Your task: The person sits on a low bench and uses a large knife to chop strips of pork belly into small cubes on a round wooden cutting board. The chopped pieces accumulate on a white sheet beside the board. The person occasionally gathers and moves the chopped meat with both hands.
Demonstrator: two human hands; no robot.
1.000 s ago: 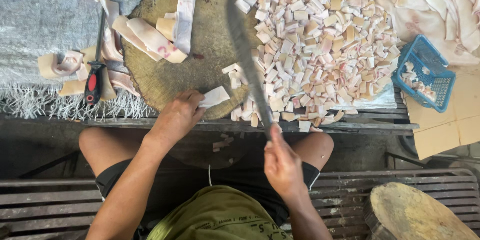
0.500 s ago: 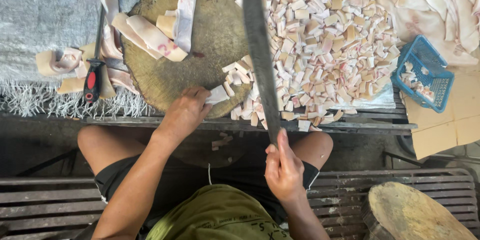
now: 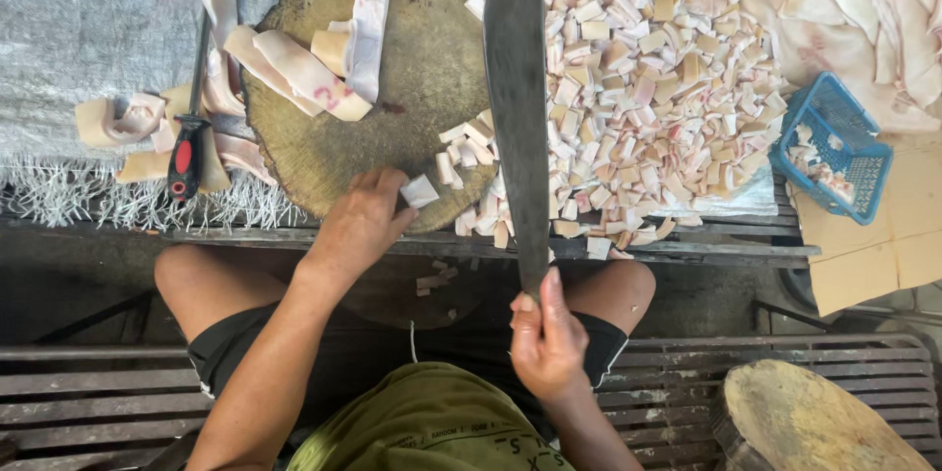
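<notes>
Blade's swung way up since a second ago: the long dark machete-style knife (image 3: 517, 108) now stands raised over the round wooden chopping block (image 3: 392, 98) instead of lying low across its near edge. Right hand (image 3: 546, 339) is clenched tight around the handle, down near the knee. Left hand (image 3: 361, 224) sits at the block's near edge, fingertips pinching a small pale square piece of pork skin (image 3: 420, 191).

Looks like most of the work is done: a huge heap of cut pale cubes (image 3: 648, 88) covers the right side of the bench, with a few fresh ones on the block. What's left is the long uncut skin strips (image 3: 314, 64) at the block's far left edge, plus more scraps (image 3: 123, 123) on the grey cloth.

Around it: a red-handled sharpening steel (image 3: 188, 137) left of the block, a blue plastic basket (image 3: 834, 147) at the right edge, nothing blocking the chop
</notes>
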